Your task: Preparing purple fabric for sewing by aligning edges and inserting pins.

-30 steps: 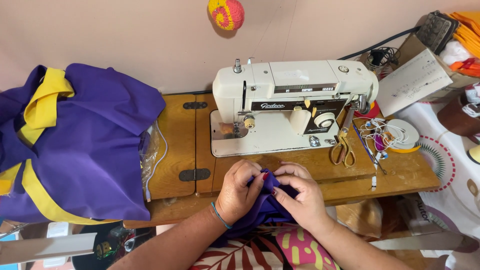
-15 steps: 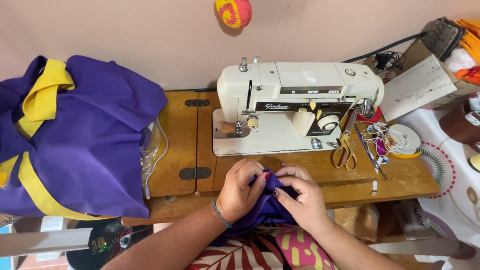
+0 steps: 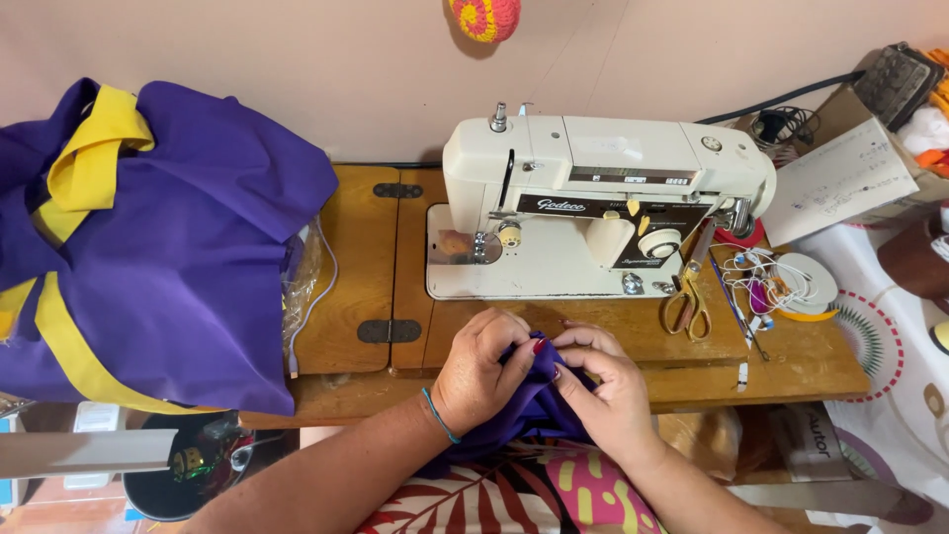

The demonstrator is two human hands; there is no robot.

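Wooden table | both hands still pinching purple cloth | unchanged

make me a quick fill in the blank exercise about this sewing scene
1. Both hands, the left hand and the right hand, pinch a piece of ____ fabric.
2. The sewing machine stands on a ____ table.
3. The scissors have ____ handles.
4. The pile of purple cloth has ____ trim.

Missing words: purple; wooden; yellow; yellow
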